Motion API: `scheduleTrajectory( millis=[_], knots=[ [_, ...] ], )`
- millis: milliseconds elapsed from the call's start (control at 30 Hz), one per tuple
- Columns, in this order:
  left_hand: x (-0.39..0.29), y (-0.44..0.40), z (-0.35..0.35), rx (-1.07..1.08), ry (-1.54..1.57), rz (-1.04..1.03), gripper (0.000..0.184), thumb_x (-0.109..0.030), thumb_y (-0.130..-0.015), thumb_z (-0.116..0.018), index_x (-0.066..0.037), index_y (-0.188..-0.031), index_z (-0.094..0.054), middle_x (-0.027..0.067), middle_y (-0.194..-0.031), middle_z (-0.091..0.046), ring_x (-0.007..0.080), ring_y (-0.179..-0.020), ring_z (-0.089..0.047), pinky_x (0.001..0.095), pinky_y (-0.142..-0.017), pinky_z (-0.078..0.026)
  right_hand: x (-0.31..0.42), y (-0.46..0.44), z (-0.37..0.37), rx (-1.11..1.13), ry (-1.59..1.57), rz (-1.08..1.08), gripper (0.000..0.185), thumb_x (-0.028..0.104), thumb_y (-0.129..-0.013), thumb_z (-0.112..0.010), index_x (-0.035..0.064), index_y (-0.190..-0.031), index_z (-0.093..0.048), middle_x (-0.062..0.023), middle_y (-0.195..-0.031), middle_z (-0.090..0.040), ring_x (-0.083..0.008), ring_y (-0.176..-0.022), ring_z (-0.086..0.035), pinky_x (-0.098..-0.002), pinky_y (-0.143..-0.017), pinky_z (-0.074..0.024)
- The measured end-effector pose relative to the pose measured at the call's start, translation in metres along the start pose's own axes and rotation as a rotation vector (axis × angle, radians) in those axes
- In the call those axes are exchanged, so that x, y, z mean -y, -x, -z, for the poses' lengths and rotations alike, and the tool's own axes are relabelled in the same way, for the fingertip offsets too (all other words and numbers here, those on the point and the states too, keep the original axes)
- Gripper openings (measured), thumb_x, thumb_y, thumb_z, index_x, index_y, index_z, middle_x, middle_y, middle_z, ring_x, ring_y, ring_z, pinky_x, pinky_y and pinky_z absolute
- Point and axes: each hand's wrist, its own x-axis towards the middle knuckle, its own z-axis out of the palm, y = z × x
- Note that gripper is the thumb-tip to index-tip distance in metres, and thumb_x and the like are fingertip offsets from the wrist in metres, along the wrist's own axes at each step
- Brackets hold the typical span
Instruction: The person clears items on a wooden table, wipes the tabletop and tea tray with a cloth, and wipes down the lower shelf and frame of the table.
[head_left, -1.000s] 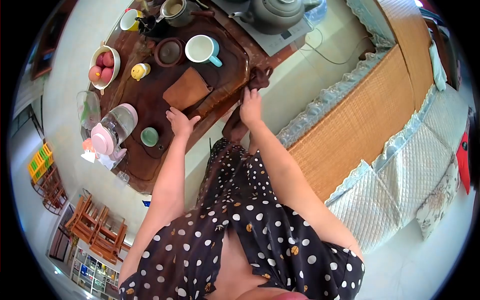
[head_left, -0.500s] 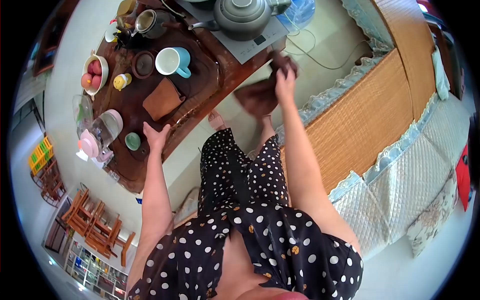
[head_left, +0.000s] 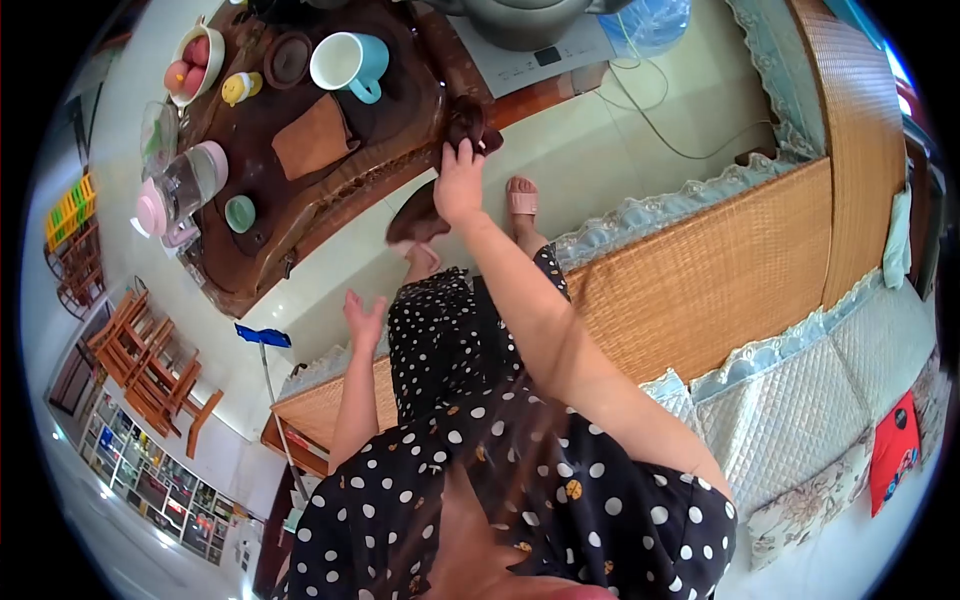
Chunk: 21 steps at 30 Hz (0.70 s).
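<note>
My right hand point(head_left: 459, 185) is closed around a dark brown cloth point(head_left: 418, 215), bunched above the knuckles at the table's edge and hanging down below them. My left hand point(head_left: 364, 320) holds nothing; its fingers are apart, in the air beside my left leg. Nearest to the cloth is the front edge of the dark wooden tea table point(head_left: 335, 195). On that table lie a folded tan-brown cloth point(head_left: 312, 140) and a light blue mug point(head_left: 350, 68).
Also on the table are a pink-lidded pitcher point(head_left: 190, 185), a small green dish point(head_left: 239, 213), a yellow chick figure point(head_left: 240, 88) and a bowl point(head_left: 213, 70) of reddish round items. A grey kettle point(head_left: 525, 22) stands on a hot plate point(head_left: 560, 65). At right runs a woven-mat bench point(head_left: 700, 250).
My right hand has moved left with the brown cloth, to the table's edge. My left hand has drawn back from over the table towards my body. The view has shifted.
</note>
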Motion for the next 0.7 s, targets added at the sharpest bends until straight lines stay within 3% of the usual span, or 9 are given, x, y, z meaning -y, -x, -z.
scheduleTrajectory(
  millis=[67, 167, 233, 300, 333, 400, 533, 600, 700],
  knots=[
    [-0.006, 0.007, 0.004, 0.042, -0.021, -0.004, 0.085, -0.021, -0.082, -0.073, 0.007, -0.144, -0.021, 0.0269, -0.146, -0.03, 0.0337, -0.135, -0.036, 0.0401, -0.108, -0.034, -0.026, -0.013, 0.021, 0.087, -0.171, 0.099, 0.047, 0.003, -0.077, -0.055, 0.0053, -0.124, -0.054, -0.0192, -0.131, -0.044, -0.0439, -0.116, -0.043, -0.0474, -0.102, -0.0375],
    [-0.001, -0.021, -0.007, 0.04, -0.017, -0.103, 0.08, -0.017, -0.084, -0.07, 0.005, -0.144, -0.022, 0.0253, -0.145, -0.031, 0.0326, -0.134, -0.037, 0.04, -0.108, -0.035, -0.078, -0.047, 0.069, -0.196, -0.308, 0.288, 0.044, -0.001, -0.075, -0.053, 0.0049, -0.118, -0.057, -0.018, -0.124, -0.054, -0.0412, -0.125, -0.041, -0.0511, -0.111, -0.0278],
    [0.032, -0.042, -0.014, 0.013, 0.056, -0.206, 0.076, -0.014, -0.085, -0.068, 0.004, -0.144, -0.023, 0.0244, -0.144, -0.033, 0.0319, -0.133, -0.039, 0.0399, -0.107, -0.035, -0.099, -0.078, 0.105, -0.389, -0.132, 0.327, 0.041, -0.001, -0.077, -0.055, 0.0053, -0.117, -0.057, -0.0196, -0.122, -0.056, -0.0457, -0.119, -0.045, -0.0508, -0.106, -0.0326],
    [0.043, -0.061, -0.023, -0.036, 0.096, -0.219, 0.072, -0.012, -0.086, -0.066, 0.002, -0.144, -0.025, 0.0221, -0.144, -0.035, 0.0309, -0.132, -0.04, 0.04, -0.107, -0.035, -0.096, -0.093, 0.111, -0.468, 0.159, 0.193, 0.04, 0.008, -0.078, -0.062, 0.0055, -0.117, -0.057, -0.0248, -0.121, -0.054, -0.0476, -0.11, -0.049, -0.051, -0.097, -0.0387],
    [0.043, -0.072, -0.027, -0.063, 0.122, -0.23, 0.071, -0.011, -0.087, -0.065, 0.001, -0.144, -0.025, 0.0209, -0.143, -0.036, 0.0303, -0.132, -0.04, 0.04, -0.107, -0.035, -0.092, -0.09, 0.103, -0.394, 0.3, 0.116, 0.044, 0.009, -0.077, -0.063, 0.0055, -0.121, -0.056, -0.0246, -0.122, -0.051, -0.0462, -0.106, -0.048, -0.0505, -0.094, -0.0402],
    [0.034, -0.087, -0.027, -0.16, 0.232, -0.235, 0.068, -0.011, -0.087, -0.065, 0.0, -0.143, -0.027, 0.0185, -0.143, -0.037, 0.029, -0.132, -0.041, 0.0398, -0.106, -0.036, -0.078, -0.066, 0.071, -0.469, 0.526, 0.243, 0.049, 0.009, -0.077, -0.062, 0.0064, -0.125, -0.054, -0.0235, -0.122, -0.049, -0.0436, -0.103, -0.047, -0.0496, -0.091, -0.0406],
    [0.038, -0.114, -0.025, -0.304, 0.401, -0.288, 0.065, -0.015, -0.087, -0.066, 0.002, -0.139, -0.032, 0.018, -0.141, -0.04, 0.0276, -0.126, -0.046, 0.0399, -0.103, -0.038, -0.039, -0.001, -0.007, -0.36, 0.422, 0.186, 0.055, 0.01, -0.079, -0.062, 0.0061, -0.132, -0.047, -0.0235, -0.123, -0.045, -0.0431, -0.109, -0.043, -0.0493, -0.093, -0.0397],
    [0.049, -0.12, -0.026, -0.346, 0.438, -0.299, 0.062, -0.013, -0.087, -0.064, 0.002, -0.139, -0.032, 0.0183, -0.139, -0.041, 0.0275, -0.126, -0.047, 0.0395, -0.103, -0.039, -0.032, 0.026, -0.05, -0.419, 0.262, 0.257, 0.06, 0.011, -0.079, -0.064, 0.005, -0.134, -0.043, -0.0248, -0.124, -0.043, -0.0446, -0.11, -0.044, -0.0495, -0.093, -0.0399],
    [0.065, -0.124, -0.028, -0.395, 0.465, -0.306, 0.061, -0.012, -0.087, -0.064, 0.002, -0.138, -0.034, 0.0183, -0.137, -0.042, 0.0275, -0.125, -0.047, 0.039, -0.102, -0.039, -0.016, 0.059, -0.093, -0.255, 0.229, 0.222, 0.065, 0.012, -0.077, -0.067, 0.0055, -0.136, -0.04, -0.0283, -0.125, -0.04, -0.047, -0.112, -0.043, -0.0511, -0.094, -0.0399]
  ],
)
